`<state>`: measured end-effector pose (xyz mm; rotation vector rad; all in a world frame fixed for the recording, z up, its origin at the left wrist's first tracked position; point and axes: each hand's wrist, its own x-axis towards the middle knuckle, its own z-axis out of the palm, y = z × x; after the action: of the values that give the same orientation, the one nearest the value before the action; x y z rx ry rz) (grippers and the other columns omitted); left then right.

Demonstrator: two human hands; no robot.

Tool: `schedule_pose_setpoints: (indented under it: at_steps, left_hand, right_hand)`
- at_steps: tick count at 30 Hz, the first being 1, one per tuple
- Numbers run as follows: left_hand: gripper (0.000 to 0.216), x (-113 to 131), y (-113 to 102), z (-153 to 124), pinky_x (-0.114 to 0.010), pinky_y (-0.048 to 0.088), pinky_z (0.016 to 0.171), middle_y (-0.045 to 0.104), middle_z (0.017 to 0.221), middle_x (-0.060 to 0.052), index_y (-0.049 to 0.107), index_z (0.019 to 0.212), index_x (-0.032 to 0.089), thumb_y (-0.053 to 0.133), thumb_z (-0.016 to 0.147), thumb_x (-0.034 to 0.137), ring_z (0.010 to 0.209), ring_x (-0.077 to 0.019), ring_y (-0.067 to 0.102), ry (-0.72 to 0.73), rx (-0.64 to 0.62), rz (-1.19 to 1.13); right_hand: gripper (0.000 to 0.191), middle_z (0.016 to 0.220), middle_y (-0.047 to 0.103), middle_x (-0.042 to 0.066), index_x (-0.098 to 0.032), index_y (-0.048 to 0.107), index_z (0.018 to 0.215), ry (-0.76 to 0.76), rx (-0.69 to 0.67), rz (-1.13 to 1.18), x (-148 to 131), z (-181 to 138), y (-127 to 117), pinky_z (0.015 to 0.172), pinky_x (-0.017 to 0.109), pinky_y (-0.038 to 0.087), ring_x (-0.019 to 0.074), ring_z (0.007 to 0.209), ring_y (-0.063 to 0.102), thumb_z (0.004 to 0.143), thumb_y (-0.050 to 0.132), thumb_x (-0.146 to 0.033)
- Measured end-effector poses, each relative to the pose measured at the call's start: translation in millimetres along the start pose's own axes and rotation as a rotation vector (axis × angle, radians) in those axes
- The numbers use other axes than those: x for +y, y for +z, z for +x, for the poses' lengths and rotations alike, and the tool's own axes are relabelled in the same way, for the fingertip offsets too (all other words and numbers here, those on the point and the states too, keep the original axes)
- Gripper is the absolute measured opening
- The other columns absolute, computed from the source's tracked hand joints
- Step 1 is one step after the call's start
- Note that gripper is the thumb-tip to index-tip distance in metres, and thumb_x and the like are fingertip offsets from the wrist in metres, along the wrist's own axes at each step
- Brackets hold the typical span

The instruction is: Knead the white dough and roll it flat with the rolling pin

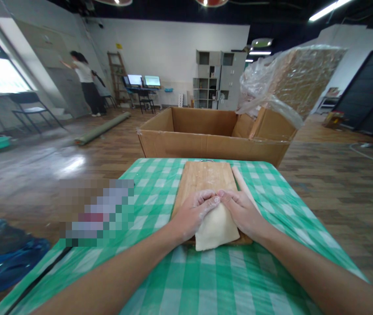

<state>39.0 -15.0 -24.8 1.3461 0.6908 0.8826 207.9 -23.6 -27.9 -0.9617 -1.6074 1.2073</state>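
A pale sheet of dough (216, 229) lies on a wooden cutting board (206, 177) set on a green and white checked tablecloth (160, 183). My left hand (191, 210) and my right hand (241, 209) meet at the far edge of the dough, floury fingers curled and pressing on it. The near corner of the dough hangs over the board's front edge. A wooden rolling pin (241, 181) lies just right of the board, beside my right hand.
A large open cardboard box (206, 140) stands behind the table, with a plastic-wrapped package (298, 78) at its right. A blue plastic bag (2, 258) sits at the lower left. A person (86, 83) stands far off by the left wall.
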Motion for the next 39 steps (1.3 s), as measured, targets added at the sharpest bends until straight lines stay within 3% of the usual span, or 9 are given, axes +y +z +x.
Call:
schedule_pose_setpoints:
  at_steps: [4,10,16,19,24,27,31,35,39]
  left_hand:
    - [0.036,-1.7,0.4,-0.1,-0.024,0.04,0.062,0.065,0.078,-0.003,0.07,0.085,0.016,0.071,0.083,0.051,0.069,-0.0144,0.056,-0.017,0.035,0.036]
    - [0.041,4.7,-2.5,-1.2,-0.022,0.031,0.052,0.051,0.062,0.003,0.059,0.069,0.015,0.073,0.08,0.052,0.056,-0.0094,0.044,0.008,0.149,0.049]
    - [0.039,7.0,-2.9,0.5,-0.021,0.033,0.052,0.055,0.064,0.002,0.06,0.069,0.015,0.076,0.077,0.05,0.057,-0.0096,0.047,-0.022,0.182,-0.029]
    - [0.04,5.1,-4.0,1.9,-0.021,0.036,0.053,0.059,0.066,0.002,0.061,0.071,0.015,0.079,0.074,0.051,0.058,-0.0103,0.051,-0.073,0.175,-0.094]
    - [0.041,2.7,-4.4,2.0,-0.022,0.038,0.052,0.066,0.07,-0.001,0.068,0.08,0.014,0.081,0.073,0.053,0.058,-0.0119,0.057,-0.122,0.161,-0.081]
    - [0.039,2.5,-2.2,1.9,-0.021,0.04,0.053,0.067,0.07,-0.002,0.068,0.079,0.014,0.083,0.071,0.049,0.059,-0.0119,0.058,-0.129,0.2,-0.109]
    - [0.038,5.1,0.0,2.6,-0.022,0.047,0.059,0.069,0.077,-0.001,0.066,0.088,0.016,0.087,0.07,0.043,0.064,-0.0124,0.061,-0.131,0.272,-0.256]
    - [0.052,8.4,1.3,2.2,-0.026,0.052,0.068,0.073,0.098,-0.008,0.067,0.109,0.016,0.089,0.069,0.039,0.081,-0.0176,0.068,-0.166,0.223,-0.339]
    - [0.052,8.5,2.9,0.5,-0.028,0.053,0.072,0.074,0.103,-0.013,0.068,0.11,0.011,0.088,0.07,0.039,0.084,-0.0202,0.069,-0.195,0.15,-0.312]
  right_hand:
    - [0.05,0.065,0.061,0.0,-0.019,0.06,0.066,0.014,0.073,-0.016,2.9,-0.2,0.4,0.055,0.026,0.038,0.0148,0.062,0.051,0.095,0.054,-0.059]
    - [0.043,0.085,0.073,0.005,-0.019,0.071,0.083,0.113,0.051,0.221,3.3,0.9,0.4,0.069,0.029,0.05,0.0191,0.076,0.062,0.092,0.058,-0.059]
    - [0.048,0.074,0.069,0.004,-0.02,0.067,0.071,0.067,0.105,0.066,5.0,1.9,-3.4,0.059,0.029,0.045,0.0199,0.069,0.06,0.09,0.058,-0.064]
    - [0.047,0.076,0.07,0.005,-0.02,0.069,0.074,0.069,0.146,0.134,7.0,2.5,-1.6,0.061,0.03,0.047,0.0214,0.07,0.062,0.089,0.06,-0.064]
    - [0.052,0.077,0.071,0.006,-0.019,0.072,0.088,0.184,-0.019,0.338,3.9,0.6,2.4,0.056,0.028,0.046,0.0185,0.064,0.062,0.086,0.06,-0.069]
    - [0.056,0.072,0.069,0.005,-0.016,0.071,0.08,0.2,-0.068,0.211,0.1,-0.8,0.8,0.053,0.027,0.042,0.0167,0.06,0.059,0.084,0.061,-0.071]
    - [0.051,0.065,0.066,0.005,-0.021,0.072,0.076,0.068,0.071,0.036,-1.1,-0.3,-4.7,0.055,0.03,0.044,0.0237,0.068,0.063,0.087,0.059,-0.069]
    - [0.048,0.063,0.065,0.006,-0.023,0.075,0.08,0.009,0.137,-0.04,-0.8,0.2,-8.1,0.058,0.034,0.047,0.0299,0.077,0.067,0.088,0.058,-0.068]
    - [0.05,0.074,0.071,0.008,-0.023,0.077,0.087,-0.017,0.139,-0.063,-1.2,-0.9,-6.3,0.061,0.034,0.05,0.0299,0.081,0.068,0.089,0.056,-0.068]
